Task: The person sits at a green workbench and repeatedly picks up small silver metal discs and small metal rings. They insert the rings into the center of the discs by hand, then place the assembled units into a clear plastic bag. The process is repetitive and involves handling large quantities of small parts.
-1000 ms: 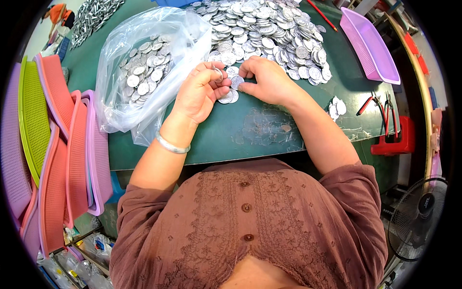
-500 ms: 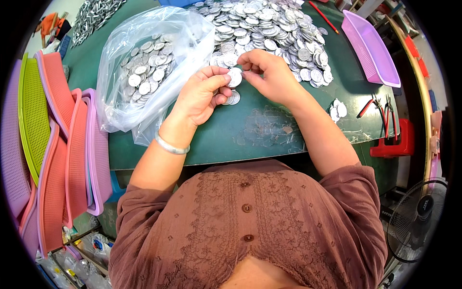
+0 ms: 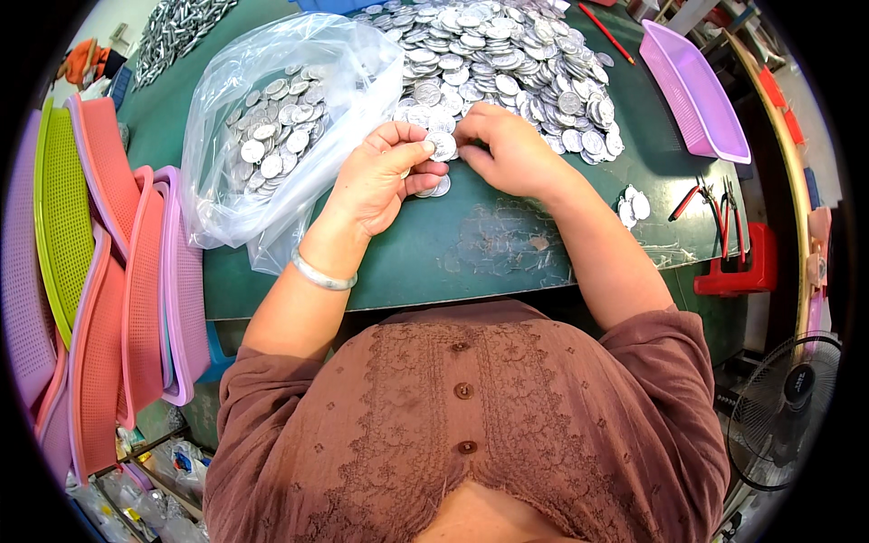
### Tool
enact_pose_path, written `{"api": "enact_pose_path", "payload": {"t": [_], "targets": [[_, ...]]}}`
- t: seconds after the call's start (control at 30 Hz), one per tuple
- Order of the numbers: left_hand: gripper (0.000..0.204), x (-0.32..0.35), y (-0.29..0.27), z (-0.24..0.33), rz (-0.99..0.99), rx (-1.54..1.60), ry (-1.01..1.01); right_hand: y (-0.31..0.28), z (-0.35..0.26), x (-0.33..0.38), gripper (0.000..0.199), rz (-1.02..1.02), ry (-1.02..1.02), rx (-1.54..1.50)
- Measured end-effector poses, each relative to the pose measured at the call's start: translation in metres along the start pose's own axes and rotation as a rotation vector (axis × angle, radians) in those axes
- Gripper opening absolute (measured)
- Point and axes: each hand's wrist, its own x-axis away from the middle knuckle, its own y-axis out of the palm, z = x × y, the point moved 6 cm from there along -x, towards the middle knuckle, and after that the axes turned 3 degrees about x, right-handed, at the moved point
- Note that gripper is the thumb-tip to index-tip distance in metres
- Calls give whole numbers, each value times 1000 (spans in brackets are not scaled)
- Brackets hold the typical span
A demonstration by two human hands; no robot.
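Observation:
A round silver coin-like disc [image 3: 443, 146] is pinched between the thumb and fingers of my left hand [image 3: 376, 181]. My right hand [image 3: 509, 152] is closed, its curled thumb and fingertips against the disc's right edge; whatever they pinch there is hidden. Beneath the left fingertips, a few more discs lie on the green table [image 3: 398, 271]. Just beyond both hands spreads a big pile of similar discs [image 3: 507, 63]. To the left of my left hand, a clear plastic bag [image 3: 210, 195] lies with its mouth wide, many discs [image 3: 281, 136] inside.
Purple basket [image 3: 692, 95], red stick [image 3: 606, 34], red-handled pliers [image 3: 726, 222] and a small disc cluster [image 3: 634, 206] are on the right. Stacked plastic baskets [image 3: 100, 271] stand left; grey metal pieces [image 3: 176, 36] lie far left. A red stool [image 3: 742, 267] and fan [image 3: 786, 412] are beyond the table's right edge.
My right hand has moved slightly down, its fingers curling in closer to the disc's edge. The left hand keeps its hold on the disc in nearly the same place.

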Motion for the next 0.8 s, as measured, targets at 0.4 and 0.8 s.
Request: {"api": "enact_pose_path", "payload": {"t": [0.4, 0.8], "targets": [[10, -1, 0, 0, -30, 7, 66, -6, -3, -1, 14, -16, 195, -568], [8, 3, -3, 15, 45, -359, 51, -54, 15, 23, 14, 121, 346, -256]]}}
